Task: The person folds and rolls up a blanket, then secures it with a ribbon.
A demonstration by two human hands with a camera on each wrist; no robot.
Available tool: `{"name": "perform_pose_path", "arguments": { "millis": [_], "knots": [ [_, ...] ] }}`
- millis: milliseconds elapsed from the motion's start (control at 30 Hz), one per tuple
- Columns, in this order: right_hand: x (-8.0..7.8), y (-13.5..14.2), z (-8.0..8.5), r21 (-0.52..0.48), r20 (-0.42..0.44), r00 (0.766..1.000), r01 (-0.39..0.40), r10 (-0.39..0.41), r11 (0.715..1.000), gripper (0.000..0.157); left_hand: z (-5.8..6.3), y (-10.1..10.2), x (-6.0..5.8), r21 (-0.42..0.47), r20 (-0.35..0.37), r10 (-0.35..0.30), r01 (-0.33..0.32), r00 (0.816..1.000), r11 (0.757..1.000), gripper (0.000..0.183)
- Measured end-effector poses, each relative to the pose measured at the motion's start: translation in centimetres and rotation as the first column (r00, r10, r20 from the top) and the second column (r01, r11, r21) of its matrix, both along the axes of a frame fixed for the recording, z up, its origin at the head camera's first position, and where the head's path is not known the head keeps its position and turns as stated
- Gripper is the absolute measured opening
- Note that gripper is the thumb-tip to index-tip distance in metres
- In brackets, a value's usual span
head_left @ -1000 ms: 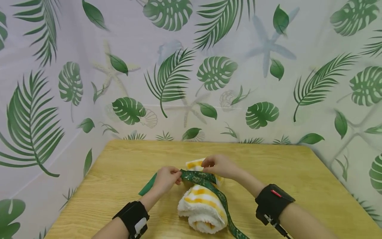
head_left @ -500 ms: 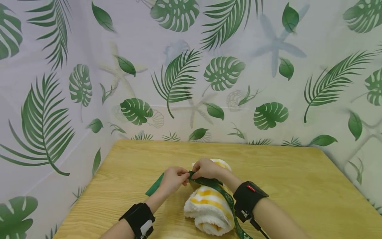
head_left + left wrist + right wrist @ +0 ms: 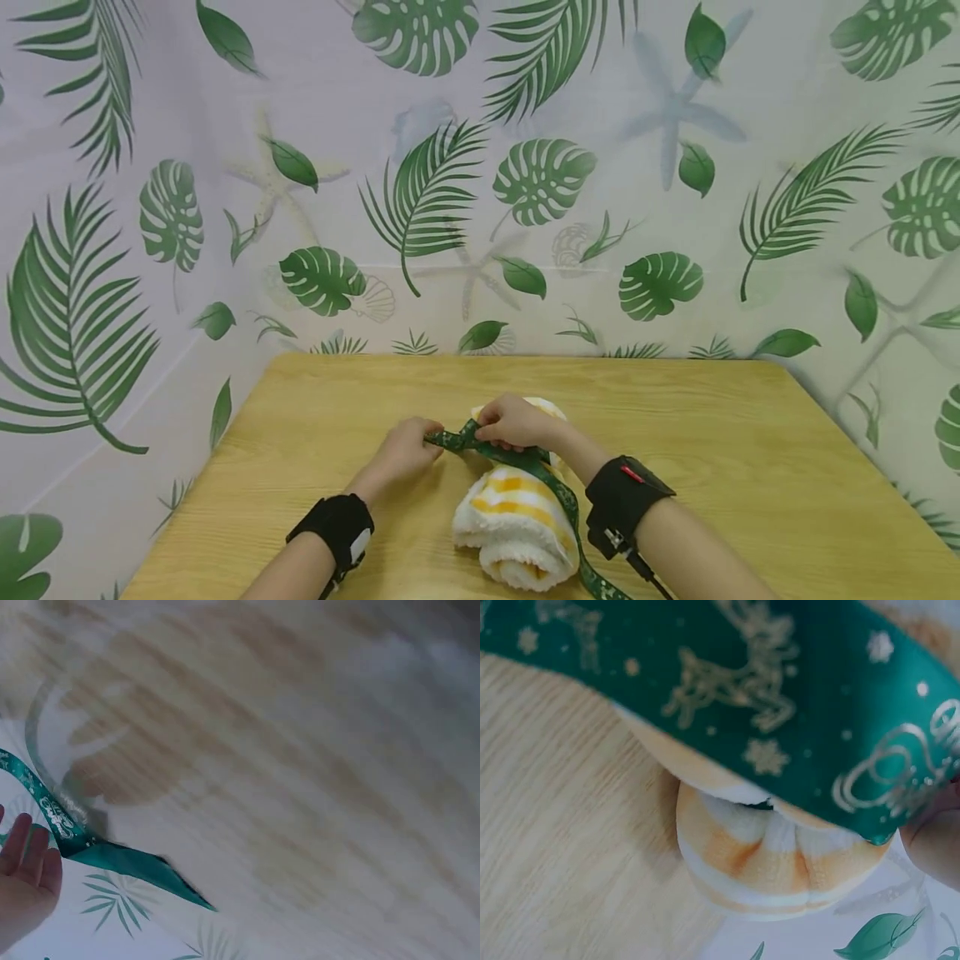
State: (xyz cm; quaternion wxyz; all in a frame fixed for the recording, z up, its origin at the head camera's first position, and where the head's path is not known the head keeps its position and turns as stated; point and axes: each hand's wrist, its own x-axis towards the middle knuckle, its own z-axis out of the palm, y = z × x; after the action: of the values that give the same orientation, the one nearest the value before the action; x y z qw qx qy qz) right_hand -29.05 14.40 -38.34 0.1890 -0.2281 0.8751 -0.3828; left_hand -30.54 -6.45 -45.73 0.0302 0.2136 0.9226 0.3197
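Note:
A rolled towel with yellow and white stripes (image 3: pixel 510 508) lies lengthwise on the table. Around its middle runs a green ribbon (image 3: pixel 506 456), printed with pale reindeer and snowflakes as the right wrist view shows. My left hand (image 3: pixel 405 450) pinches one end of the ribbon to the left of the towel; its loose tail (image 3: pixel 146 870) shows in the left wrist view. Over the towel's middle, my right hand (image 3: pixel 517 422) pinches a raised fold of the ribbon between thumb and fingers. The ribbon's other length hangs down the towel's right side toward the front.
Both hands work above a wooden table (image 3: pixel 337 392). Behind it hangs a white cloth with a green leaf print (image 3: pixel 555 183). Each wrist wears a black strap, such as the right one (image 3: pixel 626 500), with a cable running from it.
My right hand has come left and taken hold of the ribbon. My left hand has drawn its ribbon end away to the left, and a short stretch now spans between the hands.

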Motion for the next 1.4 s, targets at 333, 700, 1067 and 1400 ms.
{"name": "perform_pose_path", "arguments": {
  "millis": [333, 700, 1067, 1400],
  "knots": [
    [0.1, 0.4, 0.9, 0.077, -0.013, 1.000, -0.019, 0.020, 0.997, 0.016, -0.1, 2.0, -0.9, 0.221, 0.157, -0.209, 0.172, 0.965, 0.960, 0.036],
    [-0.4, 0.6, 0.5, 0.066, -0.030, 0.998, -0.045, 0.047, 0.997, 0.030, 0.2, -0.9, -0.3, 0.316, 0.313, -0.282, 0.180, 0.907, 0.931, 0.022],
    [-1.1, 1.2, 0.7, 0.061, -0.072, 0.997, -0.011, 0.015, 0.998, 0.020, 3.1, -4.9, 3.8, 0.308, 0.297, -0.382, 0.291, 0.875, 0.906, 0.025],
    [-1.4, 1.2, 0.9, 0.040, -0.081, 0.996, -0.033, 0.036, 0.999, 0.018, 9.8, -4.5, 11.2, 0.156, 0.008, -0.443, 0.437, 0.897, 0.886, 0.006]
  ]
}}
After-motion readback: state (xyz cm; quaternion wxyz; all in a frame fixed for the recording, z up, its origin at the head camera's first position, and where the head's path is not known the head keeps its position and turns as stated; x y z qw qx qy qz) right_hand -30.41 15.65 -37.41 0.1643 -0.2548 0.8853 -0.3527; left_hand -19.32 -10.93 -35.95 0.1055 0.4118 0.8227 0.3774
